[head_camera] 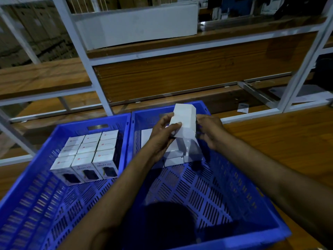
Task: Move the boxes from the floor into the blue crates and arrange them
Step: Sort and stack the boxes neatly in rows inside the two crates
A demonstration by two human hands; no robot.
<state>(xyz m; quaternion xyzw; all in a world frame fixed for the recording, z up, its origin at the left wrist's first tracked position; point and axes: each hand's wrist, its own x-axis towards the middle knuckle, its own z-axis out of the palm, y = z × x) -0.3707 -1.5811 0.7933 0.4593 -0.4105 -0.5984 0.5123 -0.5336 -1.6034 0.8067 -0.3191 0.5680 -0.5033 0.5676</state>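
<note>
Over the right crate point(189, 186), left hand point(162, 136) and right hand point(210, 129) pinch a tilted box point(183, 120) by its sides — set down crooked, it could knock the row point(173, 160) beneath askew.

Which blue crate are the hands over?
The right-hand crate: both the left hand and right hand hold a white box above it. The left-hand crate just holds neat rows of boxes.

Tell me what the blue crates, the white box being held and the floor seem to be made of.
The blue crates look like moulded plastic, slightly glossy: slotted lattice walls, uniform colour. The white box is likely thin cardboard, matte, with sharp folded edges. The floor is wood or wood-look laminate, smooth; grain lines show, but which is unclear.
</note>
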